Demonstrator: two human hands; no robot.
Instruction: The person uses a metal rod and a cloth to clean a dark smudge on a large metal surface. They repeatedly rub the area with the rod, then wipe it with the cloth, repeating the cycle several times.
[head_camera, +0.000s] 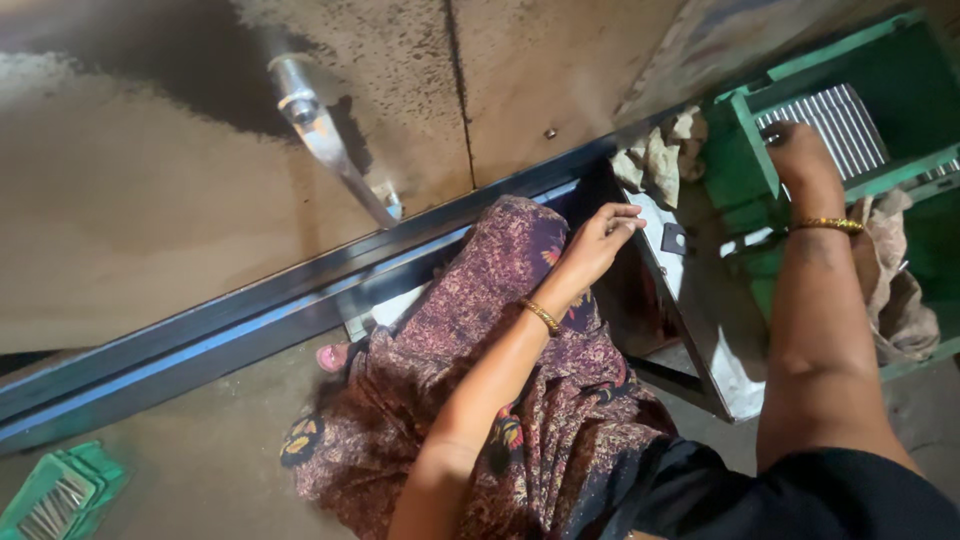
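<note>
Stack of thin grey metal plates (835, 130): far right, inside the green metal tray (745, 150).
Right hand (800, 150): rests on the stack; fingers hidden, grip not clear.
Left hand (605, 235): fingertips drawn together over the lap; holding something or not, I cannot tell.
Advice: probably pinch few plates, lift straight.
Direction: plates on edge, row runs about left-right.

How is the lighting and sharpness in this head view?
Head view: dim, warm light; deep shadow across the upper-left floor; glare on the shiny metal handle and the blue steel rail; left hand and right hand reasonably sharp, edges slightly soft.
</note>
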